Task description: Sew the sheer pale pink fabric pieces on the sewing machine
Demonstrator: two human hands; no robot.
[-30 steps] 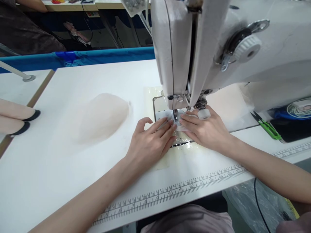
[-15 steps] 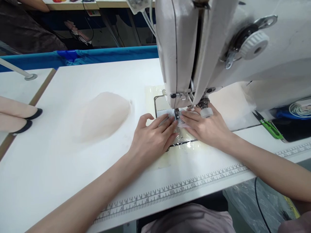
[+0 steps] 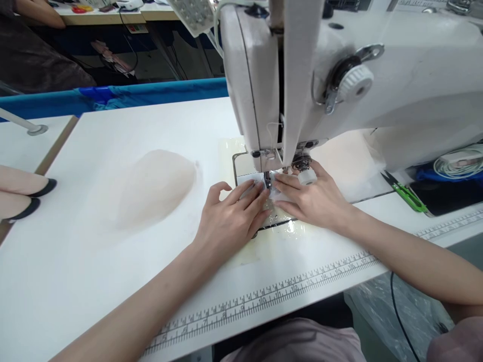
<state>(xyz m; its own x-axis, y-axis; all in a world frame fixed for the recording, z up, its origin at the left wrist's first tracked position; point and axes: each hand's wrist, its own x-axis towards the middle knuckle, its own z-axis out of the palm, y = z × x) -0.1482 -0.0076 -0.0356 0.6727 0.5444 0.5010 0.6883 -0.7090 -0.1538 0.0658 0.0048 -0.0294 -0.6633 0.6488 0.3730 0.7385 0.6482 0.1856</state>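
Under the presser foot [image 3: 267, 179] of a white sewing machine [image 3: 256, 95] lies a small, thin whitish piece of fabric [image 3: 249, 178]. My left hand [image 3: 231, 216] rests on its left side, fingers stretched out flat, thumb bent outward. From the right, my right hand [image 3: 317, 202] lays its extended fingers on the fabric beside the foot, partly behind the machine's white knob. The fingertips of both hands come close to the needle area. Most of the fabric is hidden beneath the fingers.
Sheer beige fabric [image 3: 160, 186] lies on the table to the left, with more pale fabric [image 3: 343, 166] right of the machine. Green thread snips [image 3: 411, 198] and a dark flat object [image 3: 449, 193] lie farther right. A ruler strip [image 3: 262, 302] follows the front edge. Another person's arm [image 3: 41, 12] shows behind.
The view has shifted, so the machine and the table items appear a little farther left. Both hands stay flat on the fabric at the presser foot, with no clear movement of their own.
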